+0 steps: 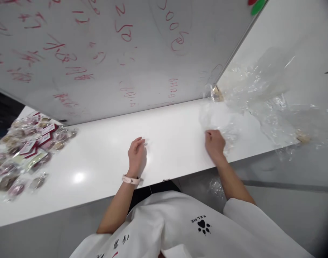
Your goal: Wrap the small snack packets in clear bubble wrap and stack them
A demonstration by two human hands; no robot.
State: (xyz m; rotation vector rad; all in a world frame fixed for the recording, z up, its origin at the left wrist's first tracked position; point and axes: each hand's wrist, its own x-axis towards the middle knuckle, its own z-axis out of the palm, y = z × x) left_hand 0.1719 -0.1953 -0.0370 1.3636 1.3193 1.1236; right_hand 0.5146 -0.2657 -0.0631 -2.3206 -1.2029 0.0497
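Film [260,94] is strewn at the right end of the whiteboard [150,68], beside the right hand [215,146]. Whether its curled grip or the curled left hand [136,153] is filled cannot be told. Packets [26,145] are piled left of the whiteboard.

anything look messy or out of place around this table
Yes: clear plastic lies crumpled at the right, partly hanging over the front edge of the table, and another piece seems to be on the floor, like stray wrapping.

Clr plastic pkging [276,104], thin, crumpled & shiny, heaped loosely @ R end of wht tbl [174,136].
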